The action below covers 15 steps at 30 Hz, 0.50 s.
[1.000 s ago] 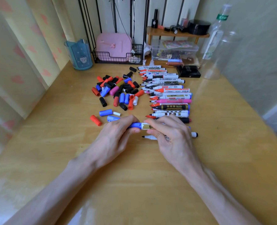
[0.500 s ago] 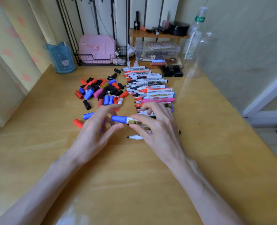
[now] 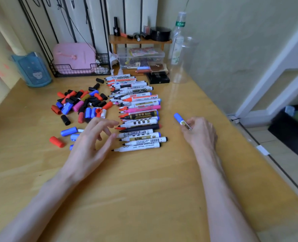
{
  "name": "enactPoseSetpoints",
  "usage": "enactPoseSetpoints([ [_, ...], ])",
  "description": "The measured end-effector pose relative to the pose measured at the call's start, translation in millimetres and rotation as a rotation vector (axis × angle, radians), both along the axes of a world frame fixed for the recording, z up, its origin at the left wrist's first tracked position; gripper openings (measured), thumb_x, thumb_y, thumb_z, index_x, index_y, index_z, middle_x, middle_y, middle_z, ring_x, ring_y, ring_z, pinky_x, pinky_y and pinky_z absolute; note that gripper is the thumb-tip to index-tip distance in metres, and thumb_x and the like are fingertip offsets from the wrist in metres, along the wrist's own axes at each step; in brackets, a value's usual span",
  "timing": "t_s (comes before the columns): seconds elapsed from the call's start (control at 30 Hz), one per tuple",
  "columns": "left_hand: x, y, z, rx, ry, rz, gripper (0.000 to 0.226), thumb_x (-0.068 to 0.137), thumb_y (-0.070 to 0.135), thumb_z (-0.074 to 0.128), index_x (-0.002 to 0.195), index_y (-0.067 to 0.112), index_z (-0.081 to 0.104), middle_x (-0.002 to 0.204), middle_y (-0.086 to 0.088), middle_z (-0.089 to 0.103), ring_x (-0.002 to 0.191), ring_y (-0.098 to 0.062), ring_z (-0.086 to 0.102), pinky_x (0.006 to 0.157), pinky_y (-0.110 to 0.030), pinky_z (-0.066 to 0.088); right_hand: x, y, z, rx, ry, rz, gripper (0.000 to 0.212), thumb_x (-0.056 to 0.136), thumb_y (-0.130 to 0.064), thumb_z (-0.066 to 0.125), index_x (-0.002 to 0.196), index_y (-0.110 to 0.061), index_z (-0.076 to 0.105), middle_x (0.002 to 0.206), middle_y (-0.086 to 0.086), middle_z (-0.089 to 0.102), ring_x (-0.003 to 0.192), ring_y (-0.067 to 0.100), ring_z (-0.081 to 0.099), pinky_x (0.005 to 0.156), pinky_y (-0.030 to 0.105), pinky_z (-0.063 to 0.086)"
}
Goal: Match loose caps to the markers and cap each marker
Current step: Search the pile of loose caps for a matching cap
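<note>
My right hand (image 3: pixel 199 131) grips a capped blue marker (image 3: pixel 180 120) to the right of the marker row, its blue cap pointing up and left. A row of several uncapped markers (image 3: pixel 137 110) lies across the middle of the wooden table (image 3: pixel 144 180). Left of the row is a pile of loose caps (image 3: pixel 82 102) in black, red, blue and pink. My left hand (image 3: pixel 92 142) hovers with fingers spread and relaxed over the near caps, holding nothing. A red cap (image 3: pixel 57 141) and a blue cap (image 3: pixel 68 131) lie apart, near my left hand.
A blue cup (image 3: pixel 33 70) stands at the back left. Behind the caps is a wire basket (image 3: pixel 80 70) with a pink case. A small wooden shelf (image 3: pixel 139 41), a clear box (image 3: pixel 141 57), a black box (image 3: pixel 159 78) and a clear bottle (image 3: pixel 177 42) line the back. The table's right edge drops to the floor.
My right hand has carried the capped blue marker away to the right of the row. My left hand let go of the cap end and opened. The camera has turned right.
</note>
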State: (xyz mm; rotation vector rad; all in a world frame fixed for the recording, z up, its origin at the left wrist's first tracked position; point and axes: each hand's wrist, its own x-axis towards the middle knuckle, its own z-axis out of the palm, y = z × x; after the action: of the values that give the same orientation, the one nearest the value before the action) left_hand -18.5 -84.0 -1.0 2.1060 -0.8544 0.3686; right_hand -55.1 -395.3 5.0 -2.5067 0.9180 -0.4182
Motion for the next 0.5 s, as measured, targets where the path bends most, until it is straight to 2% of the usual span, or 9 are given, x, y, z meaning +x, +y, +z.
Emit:
enactPoseSetpoints([
  [0.1,-2,6,-2,0.017,0.011,0.037,0.022,0.104,0.022,0.061,0.126,0.022,0.065,0.108,0.007,0.056,0.096,-0.009,0.056,0.074,-0.013,0.041,2,-1,-3,-0.052,0.009,0.019,0.031,0.091,-0.035,0.073,0.120,-0.026,0.071,0.112,0.009,0.073,0.109,0.036,0.065,0.083,0.038,0.050],
  [0.23,2,14,-4,0.022,0.026,0.049,0.025,0.103,0.024,0.056,0.126,0.023,0.066,0.108,0.009,0.056,0.097,-0.012,0.057,0.078,-0.023,0.045,4,5,-1,-0.125,-0.092,0.043,0.047,0.086,-0.045,0.078,0.128,-0.026,0.068,0.116,0.009,0.068,0.112,0.035,0.060,0.091,0.042,0.048],
  [0.37,2,18,-3,0.014,0.034,0.062,0.025,0.102,0.015,0.059,0.124,0.022,0.067,0.109,0.008,0.057,0.096,-0.015,0.059,0.079,-0.032,0.048,5,10,0,-0.163,-0.130,0.069,0.045,0.086,-0.043,0.079,0.127,-0.028,0.068,0.115,0.007,0.067,0.114,0.033,0.054,0.093,0.043,0.044],
  [0.5,4,25,-4,0.014,0.035,0.078,0.023,0.103,0.017,0.057,0.123,0.022,0.067,0.111,0.005,0.058,0.101,-0.019,0.061,0.081,-0.038,0.051,5,12,0,-0.121,-0.144,0.130,0.044,0.086,-0.042,0.080,0.126,-0.027,0.070,0.116,0.007,0.066,0.114,0.033,0.053,0.096,0.042,0.044],
])
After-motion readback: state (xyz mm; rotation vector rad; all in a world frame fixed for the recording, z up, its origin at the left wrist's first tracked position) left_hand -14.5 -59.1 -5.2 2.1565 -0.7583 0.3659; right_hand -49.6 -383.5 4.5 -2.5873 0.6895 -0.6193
